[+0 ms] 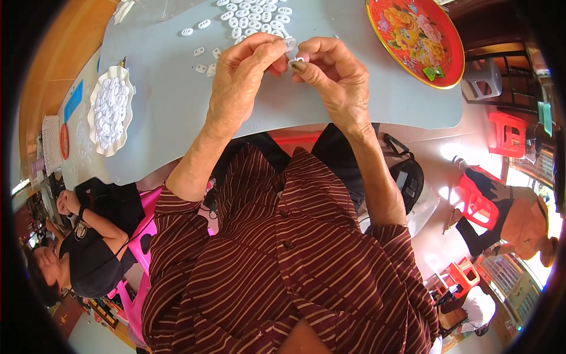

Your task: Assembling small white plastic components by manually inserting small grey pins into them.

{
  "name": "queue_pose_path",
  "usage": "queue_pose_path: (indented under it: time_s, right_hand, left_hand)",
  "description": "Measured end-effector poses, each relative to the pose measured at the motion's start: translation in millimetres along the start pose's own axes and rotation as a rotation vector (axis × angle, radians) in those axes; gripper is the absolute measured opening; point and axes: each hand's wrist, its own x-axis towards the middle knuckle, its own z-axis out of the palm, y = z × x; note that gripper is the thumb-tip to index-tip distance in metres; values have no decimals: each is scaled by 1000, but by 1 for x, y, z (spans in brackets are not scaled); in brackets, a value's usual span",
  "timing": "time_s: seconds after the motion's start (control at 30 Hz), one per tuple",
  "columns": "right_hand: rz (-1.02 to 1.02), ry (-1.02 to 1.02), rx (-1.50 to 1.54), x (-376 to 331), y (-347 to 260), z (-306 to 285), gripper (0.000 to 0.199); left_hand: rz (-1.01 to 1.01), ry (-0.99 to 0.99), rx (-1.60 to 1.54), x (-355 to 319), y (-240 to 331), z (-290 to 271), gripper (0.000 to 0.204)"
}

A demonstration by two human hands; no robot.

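Note:
Above the grey table (171, 106), my two hands are close together, fingertips almost meeting. My left hand (244, 76) pinches a white oval plastic piece (290, 44) between thumb and fingers. A small white part (299, 59) shows at the thumb and fingertip of my right hand (337, 74), whose fingers are curled; its shape is mostly hidden. Just beyond lies a pile of white oval pieces with two holes (253, 16). Left of my left hand are several smaller white two-holed pieces (200, 68).
A scalloped white dish (94, 112) full of white oval pieces stands at the left. A red floral tray (389, 41) lies at the far right, a green scrap on it. Someone in black (94, 253) sits at the left; other people and red stools (507, 134) are at the right.

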Motion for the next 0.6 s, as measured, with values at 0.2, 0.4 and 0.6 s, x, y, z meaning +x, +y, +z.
queue_pose_path:
  time_s: [0.2,0.4,0.6]
  right_hand:
    - [24,14,-47,1,-3,0,22]
    - [30,16,-85,0,-4,1,24]
    - [32,16,-87,-1,-4,0,26]
  left_hand:
    - [46,-24,-21,1,-2,3,17]
    - [54,-28,66,1,-3,1,18]
    - [187,8,344,1,-2,2,20]
